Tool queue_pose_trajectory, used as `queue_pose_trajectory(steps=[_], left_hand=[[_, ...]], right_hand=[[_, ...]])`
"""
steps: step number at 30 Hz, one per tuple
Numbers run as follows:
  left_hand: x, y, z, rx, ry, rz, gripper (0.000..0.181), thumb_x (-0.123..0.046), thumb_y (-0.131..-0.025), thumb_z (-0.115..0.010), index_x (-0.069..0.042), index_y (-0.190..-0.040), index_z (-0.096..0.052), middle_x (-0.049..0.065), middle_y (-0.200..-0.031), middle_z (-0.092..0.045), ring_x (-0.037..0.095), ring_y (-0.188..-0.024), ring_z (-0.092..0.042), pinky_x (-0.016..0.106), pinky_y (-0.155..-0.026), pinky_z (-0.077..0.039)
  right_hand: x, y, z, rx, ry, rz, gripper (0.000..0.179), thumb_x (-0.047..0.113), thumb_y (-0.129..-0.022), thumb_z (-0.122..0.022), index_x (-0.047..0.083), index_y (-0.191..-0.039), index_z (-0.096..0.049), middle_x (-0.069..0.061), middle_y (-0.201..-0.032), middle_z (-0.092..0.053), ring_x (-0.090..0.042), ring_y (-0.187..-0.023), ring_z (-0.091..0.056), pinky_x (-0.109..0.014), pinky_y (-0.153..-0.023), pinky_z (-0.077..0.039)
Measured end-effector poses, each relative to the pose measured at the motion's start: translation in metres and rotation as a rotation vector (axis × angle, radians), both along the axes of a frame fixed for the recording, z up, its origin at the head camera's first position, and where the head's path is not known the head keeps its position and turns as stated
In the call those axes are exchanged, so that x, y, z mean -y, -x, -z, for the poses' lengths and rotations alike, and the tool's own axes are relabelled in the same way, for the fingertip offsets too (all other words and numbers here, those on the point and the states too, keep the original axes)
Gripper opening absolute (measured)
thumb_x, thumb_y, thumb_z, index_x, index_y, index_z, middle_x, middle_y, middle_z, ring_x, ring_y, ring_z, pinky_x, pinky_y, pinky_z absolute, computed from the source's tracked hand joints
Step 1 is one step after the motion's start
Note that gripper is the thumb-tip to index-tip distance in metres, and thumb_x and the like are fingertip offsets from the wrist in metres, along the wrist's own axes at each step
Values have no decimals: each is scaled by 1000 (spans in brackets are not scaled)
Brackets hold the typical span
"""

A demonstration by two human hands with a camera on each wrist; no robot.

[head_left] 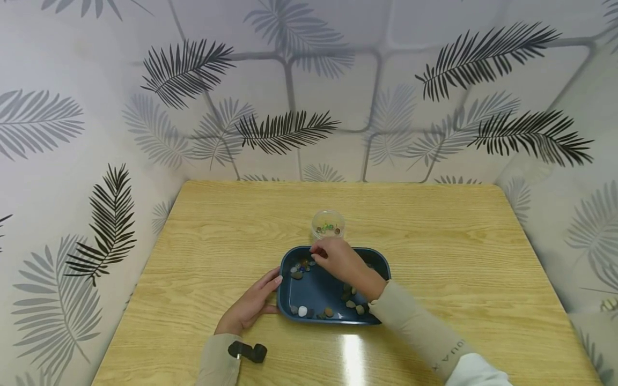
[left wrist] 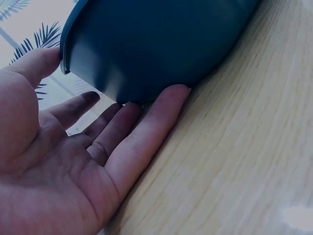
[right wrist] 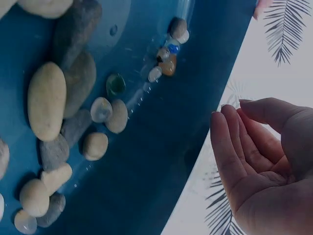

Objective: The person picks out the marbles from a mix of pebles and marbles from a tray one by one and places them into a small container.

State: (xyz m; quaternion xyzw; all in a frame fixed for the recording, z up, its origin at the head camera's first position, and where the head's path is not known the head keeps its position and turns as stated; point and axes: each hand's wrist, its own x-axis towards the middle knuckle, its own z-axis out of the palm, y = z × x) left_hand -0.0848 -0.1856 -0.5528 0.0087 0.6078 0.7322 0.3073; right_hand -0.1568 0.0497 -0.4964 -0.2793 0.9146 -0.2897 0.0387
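Observation:
A dark blue tray (head_left: pixel 314 289) stands on the table with stones and small glassy pieces in it. My left hand (head_left: pixel 256 300) steadies its left end, one fingertip at the rim and others against the outer wall (left wrist: pixel 146 58). Over the tray's far edge is my right hand (head_left: pixel 338 257), just in front of a clear round cup (head_left: pixel 328 221) of small colourful pieces. In the right wrist view, the right hand (right wrist: pixel 259 152) has its thumb tip close to the fingertips; I cannot tell whether something tiny is between them.
Several stones (head_left: pixel 359 309) lie along the tray's right side and near edge. A small cluster with a blue bead (right wrist: pixel 173 48) and an orange piece (right wrist: pixel 168 65) sits in its far left corner. The wooden table (head_left: pixel 458 241) meets a leaf-patterned backdrop (head_left: pixel 333 150).

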Motion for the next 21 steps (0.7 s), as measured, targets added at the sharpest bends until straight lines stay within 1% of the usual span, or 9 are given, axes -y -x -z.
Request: queue_pose_trajectory(steps=[6, 10, 13, 18, 21], left_hand=[[0, 0, 2, -10, -2, 5, 57, -35, -94, -41, -15, -142, -19, 18, -139, -22, 35, -111, -46, 48, -78, -47], [1, 1, 5, -12, -6, 4, 57, -35, -94, -41, -15, -142, -19, 19, -139, -23, 34, -111, -46, 48, -78, -47], [1, 3, 10, -7, -7, -5, 56, -36, -94, -41, -17, -142, -20, 19, -138, -24, 34, -110, -46, 48, -77, -47], [2, 5, 22, -5, 6, -29, 55, -40, -92, -43, -21, -140, -25, 17, -137, -27, 32, -108, -48, 47, -76, -48], [2, 5, 25, -10, 12, -33, 56, -42, -91, -45, -22, -140, -27, 15, -136, -29, 31, -108, -49, 47, -75, -49]], right_hand=[[3, -1, 12, 50, -57, -42, 16, 16, -86, -59, 10, -99, -66, 5, -87, -61, -4, -75, -55, -20, -65, -47], [6, -1, 17, 80, -61, -66, 16, 15, -86, -58, 10, -98, -66, 5, -86, -60, -4, -73, -54, -20, -63, -47], [8, 1, 20, 99, -52, -83, 15, 12, -85, -58, 9, -96, -67, 5, -83, -59, -5, -71, -52, -21, -61, -46], [13, 1, 27, 112, -84, -88, 15, 12, -84, -59, 10, -97, -67, 4, -85, -60, -6, -73, -52, -21, -63, -46], [16, 1, 30, 117, -105, -85, 16, 14, -84, -60, 10, -98, -67, 3, -88, -61, -6, -76, -53, -21, -65, -47]])
